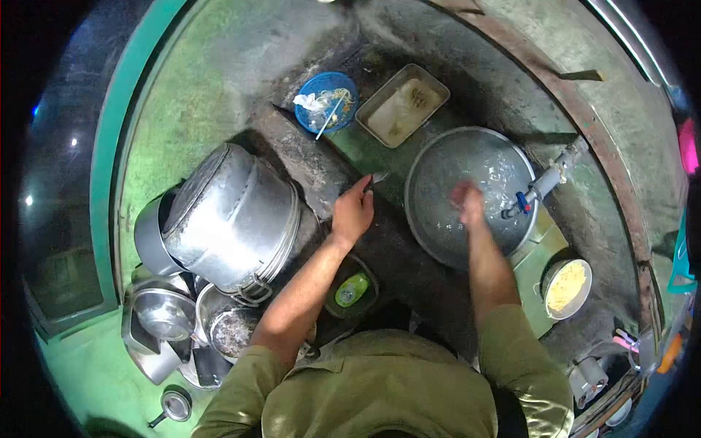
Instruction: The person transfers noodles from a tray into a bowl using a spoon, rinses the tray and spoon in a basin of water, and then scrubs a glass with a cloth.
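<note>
My left hand [353, 210] is closed around a small metal utensil [379, 177], whose shiny end pokes out past the thumb. Its handle is mostly hidden in the fingers, so I cannot tell its exact kind. To the right, a large round metal basin [432, 232] holds water with ripples and bubbles. Over the basin's middle is my right hand [468, 202], at the water, with its fingers smeared by motion. A tap [539, 191] with a blue handle reaches over the basin's right side.
A blue basket [304, 115] with food scraps and a rectangular pan [395, 109] lie beyond my hands. A big aluminium pot [219, 212] and stacked cookware [162, 314] crowd the left. A green dish [353, 290] sits near me, and a bucket of yellow shreds [567, 289] stands right.
</note>
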### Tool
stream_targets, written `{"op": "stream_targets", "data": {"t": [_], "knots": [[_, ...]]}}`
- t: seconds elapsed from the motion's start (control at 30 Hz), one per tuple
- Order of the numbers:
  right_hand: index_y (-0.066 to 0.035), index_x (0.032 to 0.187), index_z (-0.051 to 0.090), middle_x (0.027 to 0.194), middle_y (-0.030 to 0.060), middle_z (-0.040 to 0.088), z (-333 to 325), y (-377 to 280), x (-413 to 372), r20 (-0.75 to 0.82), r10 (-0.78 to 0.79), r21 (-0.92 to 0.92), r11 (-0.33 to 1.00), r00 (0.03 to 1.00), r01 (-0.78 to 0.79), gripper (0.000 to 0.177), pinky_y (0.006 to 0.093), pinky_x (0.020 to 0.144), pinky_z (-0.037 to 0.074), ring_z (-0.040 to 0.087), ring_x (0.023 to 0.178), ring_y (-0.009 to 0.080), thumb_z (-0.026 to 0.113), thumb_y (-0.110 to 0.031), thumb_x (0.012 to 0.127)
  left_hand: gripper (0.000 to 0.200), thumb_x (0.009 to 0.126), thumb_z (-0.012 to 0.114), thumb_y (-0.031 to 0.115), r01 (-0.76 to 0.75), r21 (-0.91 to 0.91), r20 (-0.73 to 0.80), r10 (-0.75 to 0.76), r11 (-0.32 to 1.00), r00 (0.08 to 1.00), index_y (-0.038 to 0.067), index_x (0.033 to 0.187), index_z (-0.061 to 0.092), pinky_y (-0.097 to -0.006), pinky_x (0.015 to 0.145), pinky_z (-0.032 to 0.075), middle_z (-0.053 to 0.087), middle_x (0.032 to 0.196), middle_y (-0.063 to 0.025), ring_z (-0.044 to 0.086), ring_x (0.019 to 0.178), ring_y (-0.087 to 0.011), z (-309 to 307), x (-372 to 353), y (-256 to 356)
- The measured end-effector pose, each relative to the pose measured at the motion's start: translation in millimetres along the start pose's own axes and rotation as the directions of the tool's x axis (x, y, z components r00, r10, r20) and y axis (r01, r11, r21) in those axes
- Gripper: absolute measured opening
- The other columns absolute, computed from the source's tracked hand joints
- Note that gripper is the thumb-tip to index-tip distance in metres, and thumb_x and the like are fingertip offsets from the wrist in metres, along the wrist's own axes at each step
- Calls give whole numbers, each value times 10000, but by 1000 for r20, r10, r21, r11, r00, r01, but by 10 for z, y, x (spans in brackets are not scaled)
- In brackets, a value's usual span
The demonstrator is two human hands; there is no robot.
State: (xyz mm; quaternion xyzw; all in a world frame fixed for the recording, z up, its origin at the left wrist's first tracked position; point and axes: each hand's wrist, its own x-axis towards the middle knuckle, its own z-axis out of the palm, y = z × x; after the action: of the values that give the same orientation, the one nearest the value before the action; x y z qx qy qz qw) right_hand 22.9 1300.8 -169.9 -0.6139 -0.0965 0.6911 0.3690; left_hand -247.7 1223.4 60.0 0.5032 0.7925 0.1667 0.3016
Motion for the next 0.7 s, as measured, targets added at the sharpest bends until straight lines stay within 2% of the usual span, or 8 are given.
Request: {"op": "stream_targets", "data": {"t": [0.07, 0.23, 0.4, 0.47, 0.5, 0.53, 0.63, 0.7], "knots": [[-36, 1111, 573, 943, 121, 649, 621, -277, -438, 423, -11, 51, 999, 906, -11, 322, 409, 767, 512, 629, 830, 253, 480, -298, 947, 351, 898, 555, 134, -40, -69, -26, 38, 997, 999, 83, 1244, 580, -379, 610, 482, 661, 812, -139, 625, 664, -277, 154, 68, -65], [-33, 1113, 552, 1028, 111, 635, 1617, -235, -1109, 595, -257, -129, 905, 762, 405, 282, 381, 715, 523, 635, 862, 255, 537, -240, 922, 291, 979, 446, 203, 426, -558, 366, -250, 712, 896, 100, 1227, 557, -261, 418, 311, 498, 644, 4, 407, 489, -94, 195, 50, 174], [-9, 975, 588, 875, 190, 638, 1431, -279, -925, 512, -672, -495, 278, 535, 823, 174, 383, 692, 496, 639, 799, 284, 514, -151, 907, 221, 979, 430, 198, 522, -651, 494, -215, 551, 842, 105, 1124, 570, -240, 392, 263, 425, 619, 34, 349, 476, -74, 262, -153, 120], [-10, 905, 596, 854, 224, 616, 951, -50, -314, 156, -768, -382, 533, 621, 755, 152, 399, 710, 488, 628, 788, 329, 517, -139, 893, 220, 975, 436, 190, 489, -645, 452, -222, 587, 864, 113, 1138, 562, -233, 384, 262, 422, 616, 38, 354, 466, -75, 204, -277, 184], [-29, 995, 620, 938, 197, 639, 681, -421, -679, 241, -628, -725, 391, 740, 567, 237, 463, 774, 463, 611, 905, 369, 491, -215, 923, 202, 975, 425, 180, 482, -641, 430, -241, 598, 870, 111, 1101, 567, -232, 382, 258, 439, 629, 28, 349, 458, -75, 205, -280, 101], [-42, 1016, 618, 946, 200, 639, 136, -40, 44, 396, -723, -809, 17, 566, 588, 255, 469, 773, 474, 615, 892, 383, 492, -239, 915, 190, 976, 414, 169, 477, -636, 405, -264, 606, 875, 110, 1064, 572, -231, 381, 253, 457, 642, 19, 344, 449, -76, 191, -305, 30], [-68, 1105, 612, 959, 196, 651, -629, 252, 194, -231, -632, -953, 299, 740, -41, 318, 459, 704, 495, 639, 859, 355, 519, -296, 903, 284, 976, 409, 168, 474, -669, 414, -243, 572, 877, 143, 1243, 506, -226, 381, 274, 474, 656, 16, 365, 453, -69, 141, -286, -54], [-49, 1151, 553, 1007, 180, 641, -659, 607, 509, -246, -558, -883, 466, 793, 54, 358, 429, 743, 503, 634, 871, 347, 553, -290, 886, 309, 975, 415, 169, 514, -635, 451, -264, 577, 853, 148, 1276, 484, -226, 382, 282, 484, 661, 12, 375, 456, -67, 164, -269, -104]]}}
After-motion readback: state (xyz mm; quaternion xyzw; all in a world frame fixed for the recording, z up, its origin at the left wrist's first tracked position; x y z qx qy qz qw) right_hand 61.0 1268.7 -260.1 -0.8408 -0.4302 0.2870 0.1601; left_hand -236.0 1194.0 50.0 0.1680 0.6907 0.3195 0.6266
